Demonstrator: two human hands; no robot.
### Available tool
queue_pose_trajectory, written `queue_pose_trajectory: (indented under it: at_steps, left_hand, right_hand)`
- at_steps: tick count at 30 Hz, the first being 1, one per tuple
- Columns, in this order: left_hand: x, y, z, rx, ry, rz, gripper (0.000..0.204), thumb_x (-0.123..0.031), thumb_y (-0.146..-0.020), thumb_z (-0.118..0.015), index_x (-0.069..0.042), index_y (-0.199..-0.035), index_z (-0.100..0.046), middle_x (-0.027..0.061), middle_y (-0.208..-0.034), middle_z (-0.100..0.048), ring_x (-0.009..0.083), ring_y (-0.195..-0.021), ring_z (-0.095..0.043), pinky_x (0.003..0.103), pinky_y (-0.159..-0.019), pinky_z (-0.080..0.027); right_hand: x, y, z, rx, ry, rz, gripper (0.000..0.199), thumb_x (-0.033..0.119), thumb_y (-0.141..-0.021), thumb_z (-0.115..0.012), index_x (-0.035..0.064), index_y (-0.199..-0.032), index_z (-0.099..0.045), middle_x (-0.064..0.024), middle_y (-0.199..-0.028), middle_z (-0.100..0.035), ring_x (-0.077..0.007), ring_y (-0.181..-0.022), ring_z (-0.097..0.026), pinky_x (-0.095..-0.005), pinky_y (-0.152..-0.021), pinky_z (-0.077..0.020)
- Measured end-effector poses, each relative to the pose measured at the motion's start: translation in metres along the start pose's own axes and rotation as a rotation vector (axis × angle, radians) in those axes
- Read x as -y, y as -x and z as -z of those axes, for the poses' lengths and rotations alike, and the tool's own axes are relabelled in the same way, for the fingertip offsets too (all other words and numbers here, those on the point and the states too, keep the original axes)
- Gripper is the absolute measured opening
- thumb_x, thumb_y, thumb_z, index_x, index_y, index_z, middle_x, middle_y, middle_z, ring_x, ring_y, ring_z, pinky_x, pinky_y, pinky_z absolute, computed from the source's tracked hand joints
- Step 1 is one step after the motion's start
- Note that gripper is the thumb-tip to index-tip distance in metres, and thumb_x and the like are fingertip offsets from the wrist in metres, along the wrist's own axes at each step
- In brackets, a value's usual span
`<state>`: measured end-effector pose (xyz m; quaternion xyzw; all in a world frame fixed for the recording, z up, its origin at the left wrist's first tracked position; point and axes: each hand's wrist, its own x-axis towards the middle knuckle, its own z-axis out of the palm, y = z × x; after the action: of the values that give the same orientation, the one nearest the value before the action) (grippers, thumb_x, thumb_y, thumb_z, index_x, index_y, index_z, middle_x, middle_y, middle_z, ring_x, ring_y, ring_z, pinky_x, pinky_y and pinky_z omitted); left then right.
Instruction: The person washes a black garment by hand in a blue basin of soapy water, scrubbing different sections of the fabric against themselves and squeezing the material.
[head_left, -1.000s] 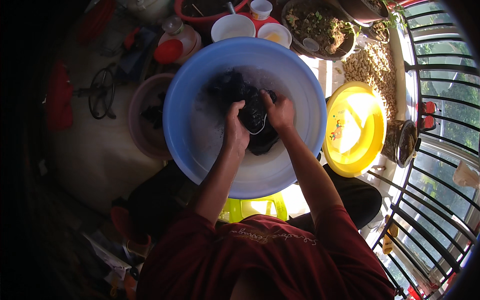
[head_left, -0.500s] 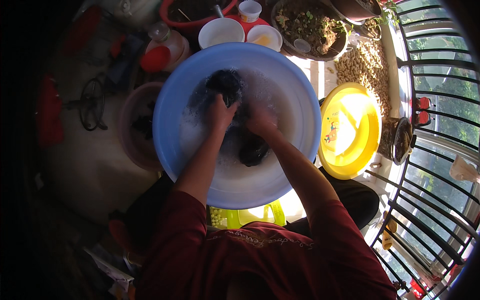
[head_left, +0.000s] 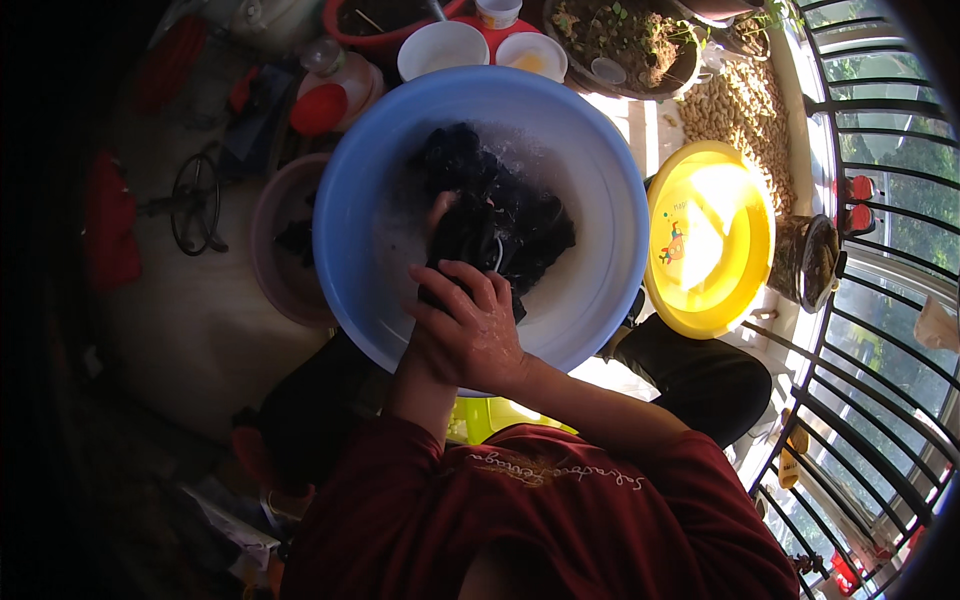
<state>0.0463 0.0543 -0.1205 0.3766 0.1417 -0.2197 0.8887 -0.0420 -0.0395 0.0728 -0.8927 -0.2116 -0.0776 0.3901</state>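
Note:
A wet black cloth (head_left: 530,230) lies bunched in the large blue basin (head_left: 345,210), with a thin white loop or edge showing on it. Its exact kind cannot be made out. My left hand (head_left: 441,208) is mostly covered by the cloth and has hold of it; only a bit of skin, seemingly the thumb, shows at its left side. Across my left wrist, at the near side of the basin, lies my right hand (head_left: 470,325), back up, fingers stretched and spread. Its fingertips reach the near edge of the cloth.
A yellow basin (head_left: 663,290) stands to the right, a pinkish basin (head_left: 262,245) with dark cloth to the left. Beyond are a white bowl (head_left: 443,50), a smaller dish (head_left: 545,55) and a soil-filled planter (head_left: 650,65). Black railings (head_left: 880,125) line the right.
My right hand has come back from the middle of the basin onto my left wrist. The black cloth, earlier partly under the suds, is now bunched up and covers most of my left hand.

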Motion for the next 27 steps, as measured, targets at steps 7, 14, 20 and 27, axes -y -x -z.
queue_pose_trajectory:
  at_steps: [7, 14, 20, 27]
  left_hand:
    - [-0.02, 0.038, -0.066, -0.023, 0.477, 0.038, 0.04, -0.041, -0.088, -0.041, -0.007, -0.1, -0.058, 0.0076, -0.097, -0.059, 0.0224, -0.094, -0.057, 0.038, -0.085, -0.046]
    - [-0.042, 0.042, -0.092, -0.372, 0.106, 0.02, 0.049, -0.03, -0.081, -0.063, -0.001, -0.119, -0.052, 0.0097, -0.117, -0.058, 0.0233, -0.108, -0.054, 0.037, -0.097, -0.04]
    - [-0.022, -0.016, -0.014, -0.472, -0.895, -0.417, 0.058, -0.033, -0.084, -0.066, 0.005, -0.122, -0.044, 0.0221, -0.112, -0.06, 0.0351, -0.108, -0.056, 0.039, -0.092, -0.041]
    - [-0.018, -0.035, -0.016, -0.54, -1.618, -0.102, 0.067, -0.036, -0.08, -0.067, 0.004, -0.127, -0.041, 0.0276, -0.112, -0.057, 0.0427, -0.101, -0.057, 0.047, -0.087, -0.044]
  right_hand:
    - [-0.087, -0.03, -0.018, -0.186, -0.047, -0.3, 0.036, 0.03, -0.066, -0.069, 0.0111, -0.096, -0.063, -0.0103, -0.105, -0.058, -0.0314, -0.095, -0.056, -0.0433, -0.074, -0.0452]
    - [-0.167, -0.049, -0.002, -0.077, -0.085, -0.928, 0.047, 0.042, -0.079, -0.062, 0.0062, -0.109, -0.062, -0.0201, -0.107, -0.062, -0.0372, -0.1, -0.058, -0.0412, -0.086, -0.0468]
    - [-0.141, -0.011, -0.04, 0.12, 0.383, -0.583, 0.076, 0.032, -0.075, -0.068, 0.0191, -0.141, -0.031, -0.0176, -0.146, -0.021, -0.044, -0.127, -0.031, -0.0514, -0.097, -0.0366]
    - [-0.167, -0.018, -0.065, 0.325, 0.233, -0.713, 0.086, 0.023, -0.069, -0.067, 0.0153, -0.144, -0.025, -0.0211, -0.142, -0.029, -0.044, -0.131, -0.027, -0.0514, -0.107, -0.0254]
